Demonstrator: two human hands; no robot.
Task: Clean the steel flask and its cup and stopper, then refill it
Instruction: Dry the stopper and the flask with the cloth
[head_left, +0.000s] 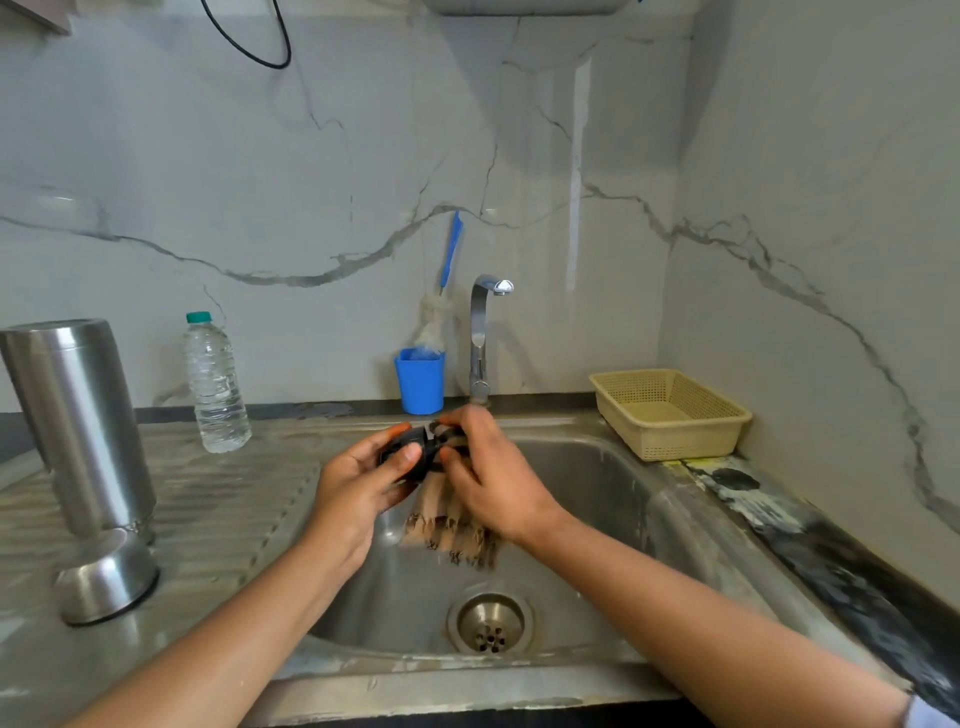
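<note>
Over the sink basin (597, 493) my left hand (358, 483) grips the black stopper (415, 449), thumb across its front. My right hand (493, 478) holds a beige fringed cloth (452, 525) against the stopper's right side; the cloth hangs down below both hands. The steel flask (78, 421) stands upside down on the left draining board. Its steel cup (106, 577) sits upside down just in front of it. No water runs from the tap (485, 332).
A plastic water bottle (214, 384) stands on the draining board behind the flask. A blue cup (420, 382) holding a bottle brush (441, 301) stands left of the tap. A beige plastic basket (670, 413) sits at the sink's right rear corner. The drain (490, 623) lies below the hands.
</note>
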